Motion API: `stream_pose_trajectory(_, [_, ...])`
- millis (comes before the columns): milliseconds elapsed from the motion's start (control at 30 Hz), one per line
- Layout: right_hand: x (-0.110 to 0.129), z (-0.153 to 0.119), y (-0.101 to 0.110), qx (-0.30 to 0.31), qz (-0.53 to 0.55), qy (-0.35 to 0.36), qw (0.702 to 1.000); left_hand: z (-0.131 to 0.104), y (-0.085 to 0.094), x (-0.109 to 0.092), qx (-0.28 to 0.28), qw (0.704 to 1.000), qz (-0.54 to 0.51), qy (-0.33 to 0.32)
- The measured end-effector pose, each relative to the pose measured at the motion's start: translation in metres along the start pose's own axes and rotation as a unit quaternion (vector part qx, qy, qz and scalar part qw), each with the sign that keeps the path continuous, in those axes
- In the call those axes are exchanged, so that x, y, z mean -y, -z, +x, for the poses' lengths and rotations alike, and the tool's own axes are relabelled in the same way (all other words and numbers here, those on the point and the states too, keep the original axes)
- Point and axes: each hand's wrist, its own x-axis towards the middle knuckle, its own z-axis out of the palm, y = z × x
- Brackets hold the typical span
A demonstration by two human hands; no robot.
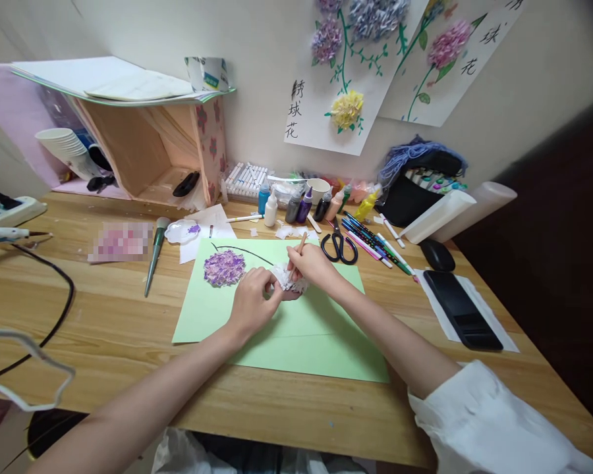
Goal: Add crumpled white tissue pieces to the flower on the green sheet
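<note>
A green sheet [277, 355] lies on the wooden table, with a purple textured flower [225, 268] and a dark curved stem line on its upper left. Right of that flower is a white ruffled flower [296, 283] with a pinkish-brown lower edge. My left hand [254, 296] touches its left side, thumb and fingers pressed together; whatever they may pinch is too small to make out. My right hand [309, 263] grips a thin wooden stick [302, 242], held upright over the white flower. The stick's lower end is hidden by the fingers.
Black scissors [339, 247], pens [375, 240] and paint bottles [304, 205] stand or lie behind the sheet. To the right are a phone [462, 309] and a mouse [437, 255]. A brush [155, 257], a palette [182, 231] and a glue gun [10, 234] with its cable are left.
</note>
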Motion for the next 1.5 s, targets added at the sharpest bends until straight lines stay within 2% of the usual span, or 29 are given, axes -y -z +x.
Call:
stream_pose_trajectory(100, [-0.002,-0.003,0.005,0.007,0.021,-0.001,1.000,0.000,0.001,0.000,0.003,1.000,-0.008,0.008])
stream_pose_trajectory(233, [-0.012,-0.019,0.015,-0.042,0.117,-0.001,0.992,0.000,0.001,0.001,0.003,1.000,-0.011,0.015])
stream_pose_trajectory(333, [-0.020,-0.030,0.027,-0.055,0.187,0.005,0.981,0.001,0.001,0.001,0.010,1.000,-0.018,0.021])
stream_pose_trajectory(400, [-0.025,-0.035,0.036,-0.092,0.196,0.040,0.975,0.001,0.001,0.001,0.012,0.999,-0.024,0.025])
stream_pose_trajectory(500, [-0.036,-0.036,0.052,-0.168,0.108,0.127,0.972,0.001,0.002,0.001,0.014,0.999,-0.032,0.023])
stream_pose_trajectory(567, [-0.046,-0.034,0.060,-0.157,0.013,0.162,0.974,0.001,0.002,0.001,0.013,0.999,-0.036,0.019])
stream_pose_trajectory(667, [-0.061,-0.031,0.062,-0.101,-0.072,0.196,0.973,0.000,0.003,0.002,0.008,0.999,-0.043,0.016])
stream_pose_trajectory(767, [-0.070,-0.029,0.055,-0.070,-0.070,0.219,0.971,0.001,0.003,0.002,0.012,0.998,-0.052,0.017])
stream_pose_trajectory(933, [-0.068,-0.025,0.043,0.022,-0.032,0.232,0.972,0.001,0.004,0.002,0.029,0.997,-0.060,0.025])
stream_pose_trajectory(1100, [-0.067,-0.022,0.040,0.007,-0.050,0.221,0.974,0.000,0.005,0.002,0.033,0.997,-0.062,0.026])
stream_pose_trajectory(1300, [-0.070,-0.025,0.040,-0.041,-0.059,0.221,0.973,-0.001,0.005,0.002,0.033,0.997,-0.064,0.023])
stream_pose_trajectory(1500, [-0.069,-0.023,0.034,0.001,-0.062,0.218,0.974,-0.002,0.006,0.003,0.038,0.997,-0.064,0.020])
